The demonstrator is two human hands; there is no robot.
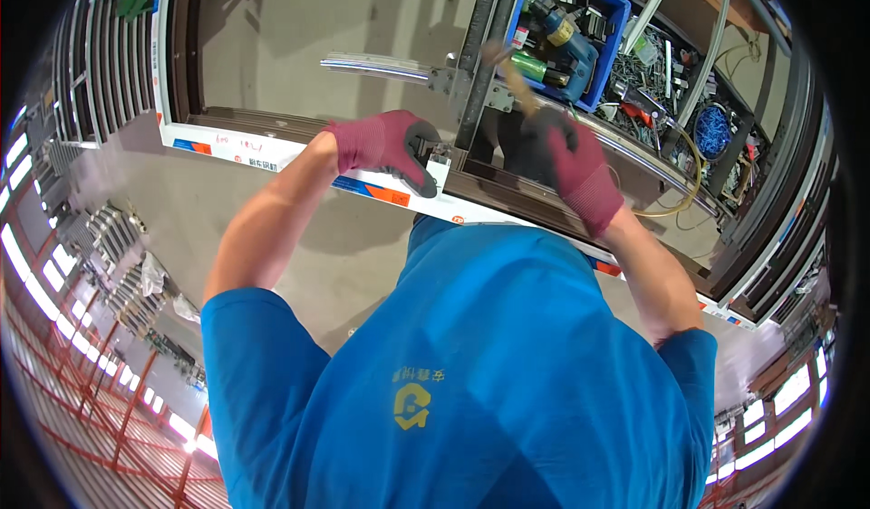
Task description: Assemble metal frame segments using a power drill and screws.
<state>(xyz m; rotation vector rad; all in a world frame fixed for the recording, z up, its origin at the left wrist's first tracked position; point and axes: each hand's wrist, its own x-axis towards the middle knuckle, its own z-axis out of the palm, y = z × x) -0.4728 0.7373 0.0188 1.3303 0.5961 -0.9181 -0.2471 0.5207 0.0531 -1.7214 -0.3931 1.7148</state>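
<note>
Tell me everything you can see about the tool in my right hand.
The tool is motion-blurred. It has a slim, tan handle that looks like wood, and a darker brown far end whose exact shape is smeared; it could be a small hammer. The gloved right hand grips the near end and hides it. From there the handle slants up and to the left in the picture, left of the blue bin. Whether its far end touches anything is unclear.

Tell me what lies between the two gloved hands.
In the head view, a dark crossbar's near end and a stretch of brown rail lie between the left hand and right hand.
</note>
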